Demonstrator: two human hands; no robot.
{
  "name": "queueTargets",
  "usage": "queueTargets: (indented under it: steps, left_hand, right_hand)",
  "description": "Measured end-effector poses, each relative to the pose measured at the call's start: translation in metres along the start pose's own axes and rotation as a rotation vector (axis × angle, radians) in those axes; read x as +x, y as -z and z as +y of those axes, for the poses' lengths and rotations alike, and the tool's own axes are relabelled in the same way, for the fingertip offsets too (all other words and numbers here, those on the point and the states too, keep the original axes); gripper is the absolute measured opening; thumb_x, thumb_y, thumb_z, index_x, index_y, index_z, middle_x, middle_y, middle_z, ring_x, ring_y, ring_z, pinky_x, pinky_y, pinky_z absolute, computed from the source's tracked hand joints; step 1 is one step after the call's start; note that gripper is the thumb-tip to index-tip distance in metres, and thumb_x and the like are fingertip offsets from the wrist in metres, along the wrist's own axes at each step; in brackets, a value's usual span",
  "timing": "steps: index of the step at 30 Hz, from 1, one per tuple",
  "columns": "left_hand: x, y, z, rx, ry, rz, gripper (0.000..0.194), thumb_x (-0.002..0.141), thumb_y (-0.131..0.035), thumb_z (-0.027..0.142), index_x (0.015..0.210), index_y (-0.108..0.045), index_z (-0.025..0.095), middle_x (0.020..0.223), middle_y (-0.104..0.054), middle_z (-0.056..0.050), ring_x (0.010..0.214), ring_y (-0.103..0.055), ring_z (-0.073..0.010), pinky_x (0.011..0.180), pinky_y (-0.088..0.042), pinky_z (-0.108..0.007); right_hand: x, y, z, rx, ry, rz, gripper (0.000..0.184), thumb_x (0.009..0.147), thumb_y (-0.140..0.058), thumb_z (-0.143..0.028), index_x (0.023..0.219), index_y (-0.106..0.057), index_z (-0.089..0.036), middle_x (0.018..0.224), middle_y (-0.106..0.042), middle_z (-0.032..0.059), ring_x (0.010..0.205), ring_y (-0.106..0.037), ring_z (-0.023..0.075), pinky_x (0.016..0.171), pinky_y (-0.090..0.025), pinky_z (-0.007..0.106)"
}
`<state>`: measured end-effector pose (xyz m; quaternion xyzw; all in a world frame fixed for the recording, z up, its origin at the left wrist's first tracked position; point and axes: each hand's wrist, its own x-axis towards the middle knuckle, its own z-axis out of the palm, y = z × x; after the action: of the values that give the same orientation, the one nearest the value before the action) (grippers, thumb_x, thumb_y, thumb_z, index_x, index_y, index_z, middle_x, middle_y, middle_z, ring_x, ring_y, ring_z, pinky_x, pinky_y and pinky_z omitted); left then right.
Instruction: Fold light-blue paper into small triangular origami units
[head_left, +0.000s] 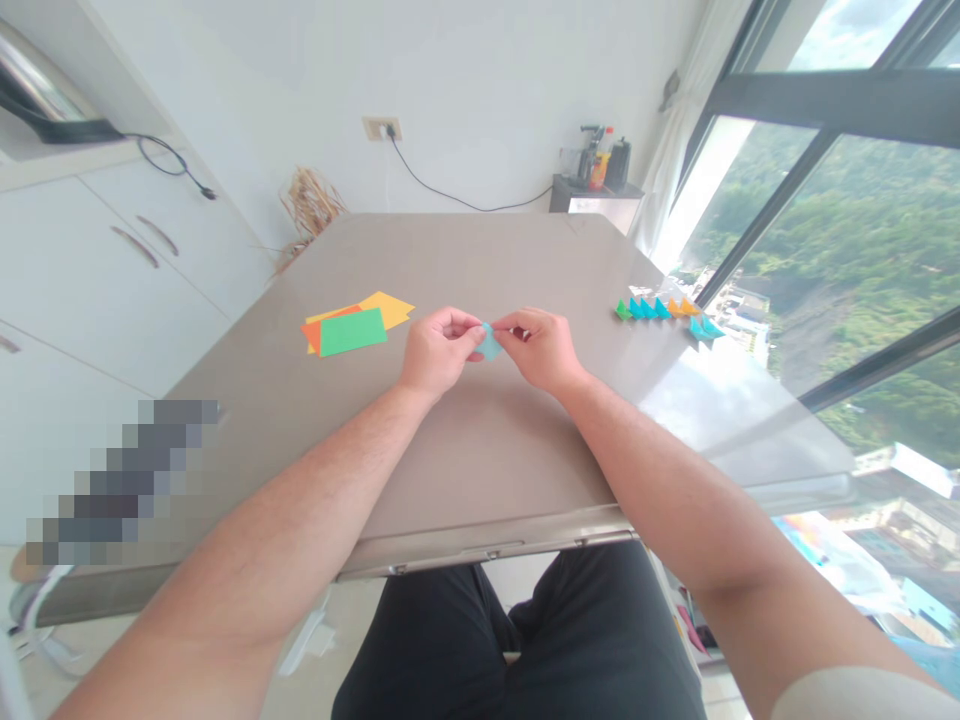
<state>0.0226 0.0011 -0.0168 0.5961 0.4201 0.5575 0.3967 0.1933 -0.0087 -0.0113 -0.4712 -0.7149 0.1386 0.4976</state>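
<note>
Between my two hands, just above the table, is a small folded piece of light-blue paper [490, 344]. My left hand [442, 345] pinches its left side between thumb and fingers. On the opposite side, the thumb and fingertips of my right hand [538, 345] close on its upper right edge. My fingers cover parts of the paper, so its full folded shape is hidden. To the left lie flat sheets of coloured paper, with a green sheet [352, 332] on top of orange [309, 335] and yellow ones [388, 306].
Several small folded paper boats [649, 309] in green, blue and orange stand in a row at the table's right, with more blue ones [705, 328] nearer me. A blurred-out object [127, 490] lies at the left edge. Windows [825, 200] flank the grey table [480, 250].
</note>
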Motion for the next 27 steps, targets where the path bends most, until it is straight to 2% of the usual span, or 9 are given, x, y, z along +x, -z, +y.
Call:
queueTargets:
  steps: [6, 20, 27]
  left_hand:
    - [0.0004, 0.0005, 0.0003, -0.003, 0.000, -0.021, 0.026, 0.071, -0.084, 0.035, 0.082, -0.069, 0.017, 0.075, -0.074, -0.004, 0.070, -0.074, -0.0185, 0.061, -0.065, -0.031]
    - [-0.0023, -0.0005, 0.0063, 0.079, -0.009, -0.003, 0.025, 0.071, -0.083, 0.033, 0.086, -0.072, 0.016, 0.077, -0.076, -0.005, 0.067, -0.074, -0.0188, 0.057, -0.063, -0.029]
    - [-0.0024, 0.0000, 0.0067, 0.086, -0.012, -0.019, 0.026, 0.073, -0.083, 0.036, 0.086, -0.074, 0.016, 0.078, -0.076, -0.005, 0.067, -0.073, -0.0178, 0.057, -0.062, -0.027]
  right_hand:
    - [0.0005, -0.0007, 0.0023, 0.000, 0.009, 0.005, 0.015, 0.083, -0.063, -0.022, 0.080, -0.078, -0.024, 0.075, -0.069, -0.0004, 0.067, -0.056, 0.0142, 0.067, -0.046, 0.029]
    - [0.0007, -0.0015, 0.0015, -0.009, 0.031, 0.003, 0.015, 0.080, -0.063, -0.021, 0.079, -0.078, -0.024, 0.072, -0.068, -0.0008, 0.064, -0.055, 0.0135, 0.064, -0.044, 0.028]
    - [0.0014, -0.0005, -0.0011, -0.017, -0.020, -0.025, 0.014, 0.080, -0.062, -0.024, 0.077, -0.075, -0.022, 0.072, -0.068, -0.0008, 0.065, -0.056, 0.0138, 0.065, -0.044, 0.028]
